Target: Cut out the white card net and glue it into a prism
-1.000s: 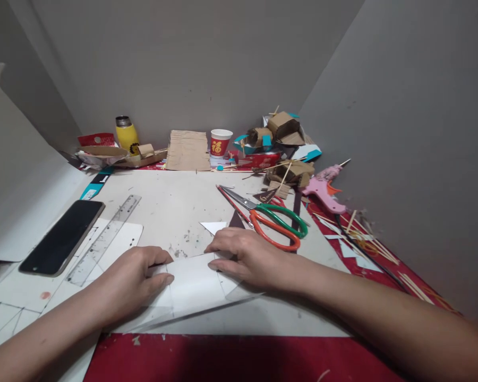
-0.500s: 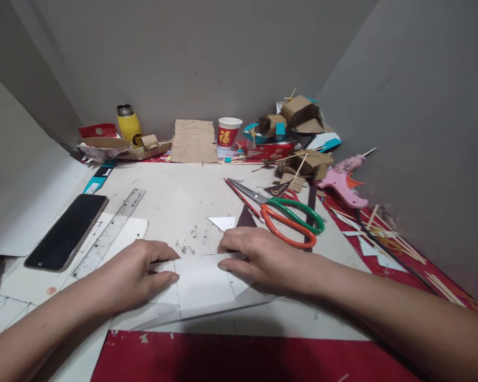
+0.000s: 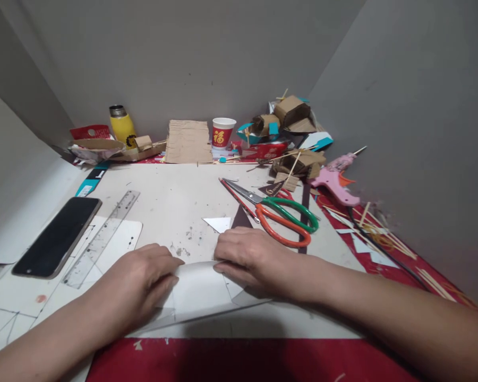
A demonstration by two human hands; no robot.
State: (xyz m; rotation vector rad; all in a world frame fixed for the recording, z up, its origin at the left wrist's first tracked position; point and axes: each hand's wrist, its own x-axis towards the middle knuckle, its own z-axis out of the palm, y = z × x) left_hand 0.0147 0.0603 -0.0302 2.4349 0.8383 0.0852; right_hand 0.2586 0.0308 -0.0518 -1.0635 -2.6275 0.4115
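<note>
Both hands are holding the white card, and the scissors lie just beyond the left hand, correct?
Not quite. The head view shows the scissors just beyond the right hand, not the left hand. Both hands do hold the white card.

left hand (image 3: 137,284) and right hand (image 3: 249,257) flat on a white card piece (image 3: 197,292), scissors (image 3: 279,215) just beyond

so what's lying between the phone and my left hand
A clear ruler lies slantwise between the phone and the left hand, resting partly on a white card. The head view shows it.
</note>
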